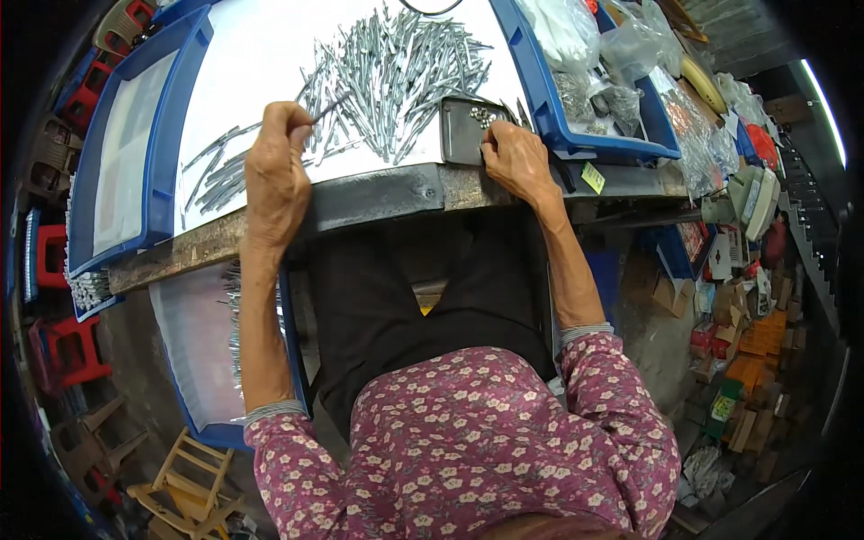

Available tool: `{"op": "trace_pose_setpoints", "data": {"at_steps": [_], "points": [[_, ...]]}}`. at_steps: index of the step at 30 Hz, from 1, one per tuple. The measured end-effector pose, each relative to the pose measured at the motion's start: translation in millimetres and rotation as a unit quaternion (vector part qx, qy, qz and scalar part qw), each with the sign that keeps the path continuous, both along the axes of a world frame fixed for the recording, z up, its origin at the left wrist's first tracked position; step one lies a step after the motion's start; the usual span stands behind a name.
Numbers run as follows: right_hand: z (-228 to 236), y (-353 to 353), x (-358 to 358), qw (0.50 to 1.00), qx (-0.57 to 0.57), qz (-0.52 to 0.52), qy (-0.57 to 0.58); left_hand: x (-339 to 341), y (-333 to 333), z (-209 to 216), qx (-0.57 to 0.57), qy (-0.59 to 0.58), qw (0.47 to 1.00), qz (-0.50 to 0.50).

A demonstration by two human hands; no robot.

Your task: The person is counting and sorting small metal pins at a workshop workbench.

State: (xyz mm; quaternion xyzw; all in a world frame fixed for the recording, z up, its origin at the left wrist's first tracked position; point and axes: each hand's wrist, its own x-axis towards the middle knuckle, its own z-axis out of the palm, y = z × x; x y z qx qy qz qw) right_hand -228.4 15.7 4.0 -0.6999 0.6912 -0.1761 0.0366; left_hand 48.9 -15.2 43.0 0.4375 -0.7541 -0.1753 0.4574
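Note:
My left hand (277, 180) is raised over the table's front edge, thumb and fingers pinched on a thin dark metal strip (331, 107) that points up and to the right. Beyond it, a large heap of slim silvery metal strips (396, 72) spreads over the white tabletop. My right hand (522, 164) rests at the right side of a small dark tray (457, 139). Small shiny metal parts (482, 115) lie in that tray near the fingertips. The right fingers are bent together; whatever is between them is hidden. More strips (220, 184) lie in a looser group at the left.
A long blue tray (153, 238) stands on the left. At the right, a blue bin (576, 142) holds plastic bags of small parts. Below the table sits another blue tray (184, 396) with strips. A wooden chair (193, 477) and red stools (76, 351) stand at the left.

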Motion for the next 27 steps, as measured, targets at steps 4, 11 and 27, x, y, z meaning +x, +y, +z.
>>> {"op": "trace_pose_setpoints", "data": {"at_steps": [4,11,27], "points": [[-5,-2,1,0.999,-0.023,0.003,0.032,-15,19,-2,-0.012,0.031,0.999,-0.032],[-7,-3,-6,0.998,-0.035,0.054,0.021,-46,49,-16,0.108,0.13,0.983,-0.064],[7,11,-3,0.731,0.055,0.029,-0.679,-86,60,-34,0.453,0.441,0.744,-0.216]]}}
